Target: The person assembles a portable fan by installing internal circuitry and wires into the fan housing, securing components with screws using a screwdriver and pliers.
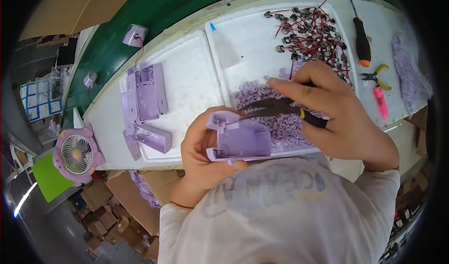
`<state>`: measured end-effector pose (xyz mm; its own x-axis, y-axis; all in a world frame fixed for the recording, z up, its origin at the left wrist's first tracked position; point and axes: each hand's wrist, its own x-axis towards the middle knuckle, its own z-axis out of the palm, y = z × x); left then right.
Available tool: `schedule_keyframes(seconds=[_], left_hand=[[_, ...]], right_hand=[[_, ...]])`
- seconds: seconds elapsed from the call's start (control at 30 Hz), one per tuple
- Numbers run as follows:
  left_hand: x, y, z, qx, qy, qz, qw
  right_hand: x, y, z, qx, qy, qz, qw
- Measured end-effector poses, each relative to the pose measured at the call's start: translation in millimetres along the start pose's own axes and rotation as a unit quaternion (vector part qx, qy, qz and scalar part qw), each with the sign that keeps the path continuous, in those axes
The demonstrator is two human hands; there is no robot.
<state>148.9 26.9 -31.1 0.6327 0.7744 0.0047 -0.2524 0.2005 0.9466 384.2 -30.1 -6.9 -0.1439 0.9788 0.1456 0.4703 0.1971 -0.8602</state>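
My left hand (199, 147) is wrapped round a light purple plastic housing (245, 140), with its hollow side facing up. In my right hand (327, 107) is a pair of long-nose pliers (271, 107) with black and yellow grips. The jaws point left and reach over the housing's upper edge, close to its left corner. Whether the tips pinch anything is too small to tell. Just beyond the housing lies a heap of small purple plastic parts (285, 131) on a white foam tray (255, 35), partly hidden by my right hand.
Small components with red and black wires (308, 35) cover the tray's far right. Further right lie a screwdriver (362, 44), cutters (376, 77), a pink marker (380, 103) and a bag of purple parts (406, 72). More purple housings (147, 96) and a fan (77, 153) are at left.
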Motion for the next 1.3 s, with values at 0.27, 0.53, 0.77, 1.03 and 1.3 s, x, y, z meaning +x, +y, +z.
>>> schedule_keyframes(seconds=[0.27,0.53,0.77,1.03,1.3], left_hand=[[-1,3,5,-0.012,-0.012,-0.006,1.000],[-1,7,4,0.052,-0.028,0.016,0.998],[-7,5,-1,0.021,-0.034,-0.020,0.999],[-7,5,0,0.023,-0.036,-0.027,0.999],[-5,7,-2,0.035,-0.063,-0.028,0.997]], right_hand=[[2,-6,-7,-0.120,0.013,-0.069,0.990],[4,-8,-4,-0.159,0.031,-0.093,0.982],[4,-11,-4,-0.182,0.033,-0.098,0.978],[4,-9,-2,-0.182,0.036,-0.115,0.976],[4,-9,-7,-0.186,0.024,-0.126,0.974]])
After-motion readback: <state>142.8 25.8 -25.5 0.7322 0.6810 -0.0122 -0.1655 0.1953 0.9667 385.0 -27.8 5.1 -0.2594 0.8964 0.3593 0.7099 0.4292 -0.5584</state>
